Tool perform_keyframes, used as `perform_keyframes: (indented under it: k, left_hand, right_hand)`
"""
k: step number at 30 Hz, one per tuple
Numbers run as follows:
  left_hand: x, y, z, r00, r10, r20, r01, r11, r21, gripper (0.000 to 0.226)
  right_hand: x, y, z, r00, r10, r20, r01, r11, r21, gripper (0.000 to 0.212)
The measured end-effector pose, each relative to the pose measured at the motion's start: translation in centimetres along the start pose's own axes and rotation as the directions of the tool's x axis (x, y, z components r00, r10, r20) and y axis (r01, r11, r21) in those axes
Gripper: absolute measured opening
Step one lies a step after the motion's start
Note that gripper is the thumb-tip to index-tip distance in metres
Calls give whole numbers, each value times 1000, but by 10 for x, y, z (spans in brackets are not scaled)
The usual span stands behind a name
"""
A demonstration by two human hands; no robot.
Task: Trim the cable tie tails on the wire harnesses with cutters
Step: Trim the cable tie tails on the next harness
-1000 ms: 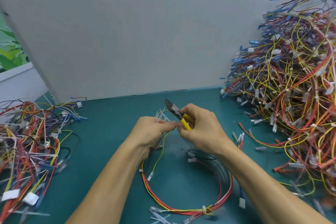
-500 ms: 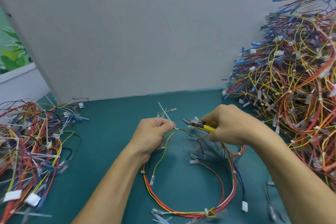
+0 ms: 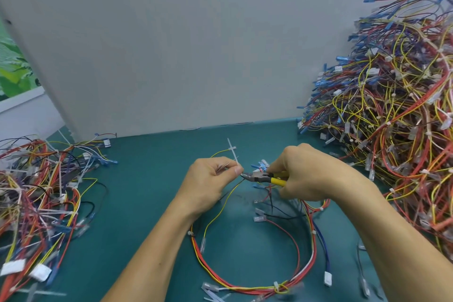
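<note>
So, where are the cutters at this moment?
In the head view, the cutters are just right of centre, held by the right hand, their tip pointing left at the fingertips of the left hand, over the wire harness.

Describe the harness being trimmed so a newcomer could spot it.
On the teal table, between the tall wire pile at right and the smaller pile at left, one harness lies as an open loop. Unlike the tangles, it is single, and the left hand pinches its far end beside the yellow-handled cutters.
</note>
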State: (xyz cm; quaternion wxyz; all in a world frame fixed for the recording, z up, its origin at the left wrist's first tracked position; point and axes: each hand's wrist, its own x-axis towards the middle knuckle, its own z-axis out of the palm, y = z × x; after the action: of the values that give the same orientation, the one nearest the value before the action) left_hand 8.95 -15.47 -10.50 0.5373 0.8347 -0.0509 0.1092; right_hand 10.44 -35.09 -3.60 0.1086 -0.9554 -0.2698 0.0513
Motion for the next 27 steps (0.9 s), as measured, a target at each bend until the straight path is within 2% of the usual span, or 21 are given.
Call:
perform_keyframes:
  k: [2,6,11,20,27]
  left_hand:
    - [-1,1,0,1000,4,7,-4,1000,19,12]
    - [-1,3,0,998,39,56,-42,997,67,12]
    - [-2,5,1,990,72,120,-85,990,113,21]
    - [-2,2,0,989,60,137,-78,988,132,25]
    - [-2,-1,1,994,42,101,-54,991,122,22]
  right_hand:
    - [0,-1,0,1000,-5,-19,4,999,-41,20]
    - [-1,-5,1,998,38,-52,-45,991,-125,29]
    - [-1,-7,3,997,52,-52,-61,979,-195,25]
    - [1,-4,7,999,2,-51,-12,980,-200,26]
    - [3,-1,13,1000,-7,-5,6,992,-128,7]
